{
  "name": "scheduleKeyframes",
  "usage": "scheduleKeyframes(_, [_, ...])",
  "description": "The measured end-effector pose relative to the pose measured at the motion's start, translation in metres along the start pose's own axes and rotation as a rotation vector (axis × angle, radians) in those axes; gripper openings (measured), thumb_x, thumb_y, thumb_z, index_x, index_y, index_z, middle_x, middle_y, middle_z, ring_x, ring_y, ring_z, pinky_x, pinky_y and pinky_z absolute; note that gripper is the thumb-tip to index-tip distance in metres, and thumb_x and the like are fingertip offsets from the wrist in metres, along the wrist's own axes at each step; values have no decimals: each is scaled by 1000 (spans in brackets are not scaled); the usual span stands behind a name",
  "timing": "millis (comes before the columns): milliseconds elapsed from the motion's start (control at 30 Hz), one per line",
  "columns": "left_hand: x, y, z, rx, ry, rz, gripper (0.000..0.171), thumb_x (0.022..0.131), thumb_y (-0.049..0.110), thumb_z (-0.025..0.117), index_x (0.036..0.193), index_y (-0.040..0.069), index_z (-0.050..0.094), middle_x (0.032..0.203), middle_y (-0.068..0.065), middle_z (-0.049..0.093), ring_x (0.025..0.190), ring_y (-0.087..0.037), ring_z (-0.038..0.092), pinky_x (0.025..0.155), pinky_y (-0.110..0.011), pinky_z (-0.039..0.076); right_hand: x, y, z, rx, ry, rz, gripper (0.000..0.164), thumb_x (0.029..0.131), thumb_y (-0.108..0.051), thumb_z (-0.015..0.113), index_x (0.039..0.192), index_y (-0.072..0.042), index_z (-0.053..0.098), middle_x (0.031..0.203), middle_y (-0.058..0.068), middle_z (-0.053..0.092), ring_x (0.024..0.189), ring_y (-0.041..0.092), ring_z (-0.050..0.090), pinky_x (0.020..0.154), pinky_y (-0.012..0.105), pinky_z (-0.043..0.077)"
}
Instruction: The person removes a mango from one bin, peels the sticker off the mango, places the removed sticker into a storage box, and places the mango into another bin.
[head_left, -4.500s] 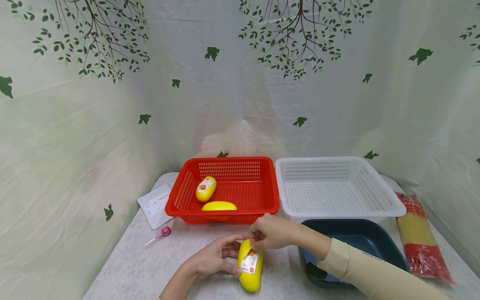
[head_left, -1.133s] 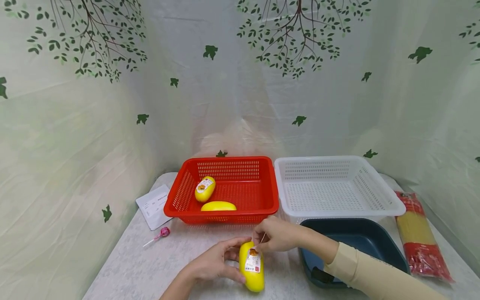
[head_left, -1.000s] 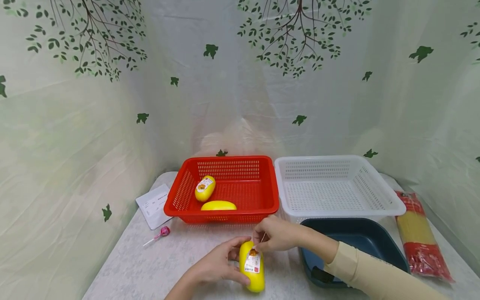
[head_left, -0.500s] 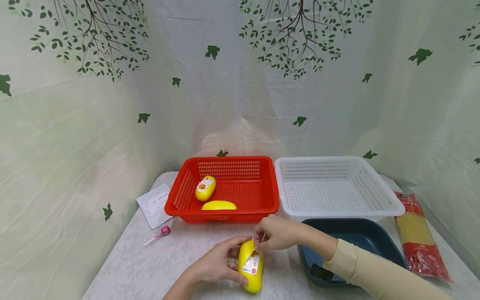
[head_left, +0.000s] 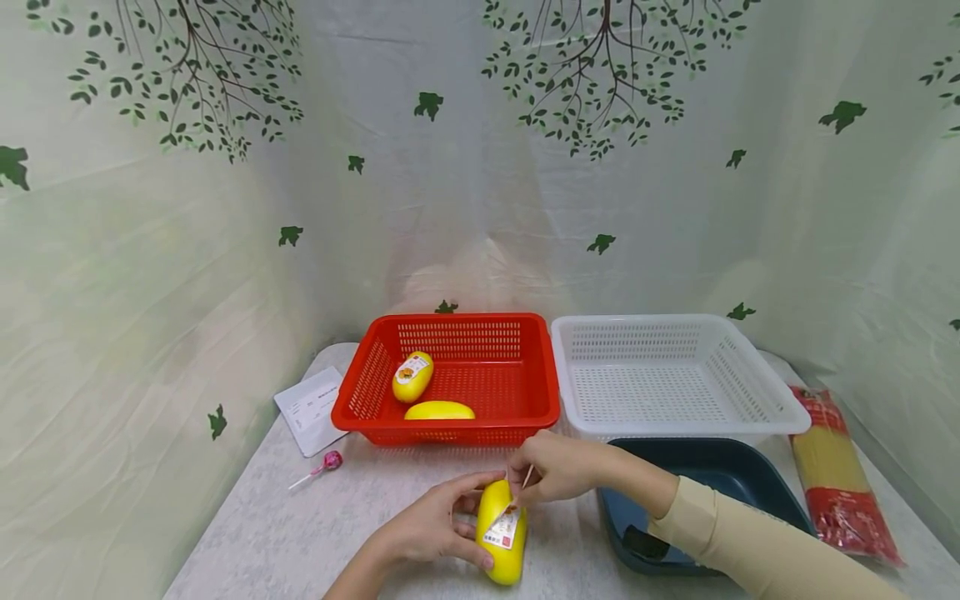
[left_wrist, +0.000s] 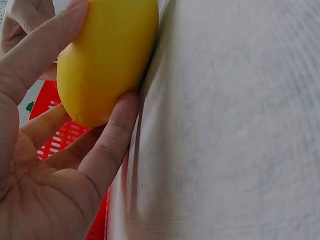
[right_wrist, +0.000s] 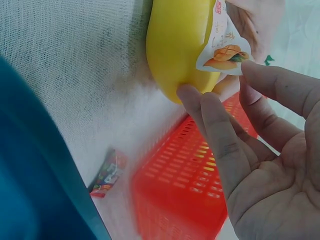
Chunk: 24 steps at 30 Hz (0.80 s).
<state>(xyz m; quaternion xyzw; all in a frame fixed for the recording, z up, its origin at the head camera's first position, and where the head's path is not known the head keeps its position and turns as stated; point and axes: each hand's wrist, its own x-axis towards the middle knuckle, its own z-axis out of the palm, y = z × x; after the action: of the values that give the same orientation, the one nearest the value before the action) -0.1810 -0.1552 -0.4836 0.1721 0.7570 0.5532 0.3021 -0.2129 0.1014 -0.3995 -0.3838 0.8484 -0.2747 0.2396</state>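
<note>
My left hand [head_left: 435, 525] holds a smooth yellow mango [head_left: 506, 568] on the table, thumb and fingers spread around its left side and far end. A white label [head_left: 502, 535] with a mango picture sticks to its top. The fingertips of my right hand [head_left: 553, 468] pinch the label's far end. In the right wrist view this end of the label [right_wrist: 227, 56] stands up off the mango [right_wrist: 177, 45], while other right fingertips touch the mango's tip. The left wrist view shows the mango [left_wrist: 112, 55] between my left thumb and fingers, its label hidden.
Two more yellow mangoes lie in the red basket [head_left: 487, 435] behind my hands. A white basket [head_left: 678, 429] stands beside it. A dark blue tray [head_left: 780, 500] lies under my right forearm. Noodle pack [head_left: 843, 475], lollipop [head_left: 327, 464] and white card [head_left: 311, 417] flank them.
Over the last second the label's far end has lifted and folded back from the mango, pinched in my right fingers. The mango has shifted slightly left; the baskets stay put.
</note>
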Motion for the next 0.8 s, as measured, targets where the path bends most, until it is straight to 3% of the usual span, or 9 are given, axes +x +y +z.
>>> scheduleKeyframes(467, [2,-2,-1,14,-11,19,92,79,12,97,157,31,53,139,-2,65,118,-24,63,99,-36,64,-1,0,-3,4,-54,-24,11,97,-18,78,87,-17,72,83,-14,71,82,-2,67,81,15,60])
scheduleKeyframes(800, [1,-2,0,14,-10,11,91,79,13,97,158,31,53,138,-2,66,117,-24,64,98,-36,65,0,-1,-8,27,-105,12,12,96,-21,79,86,-19,72,84,-15,70,83,0,65,80,17,59])
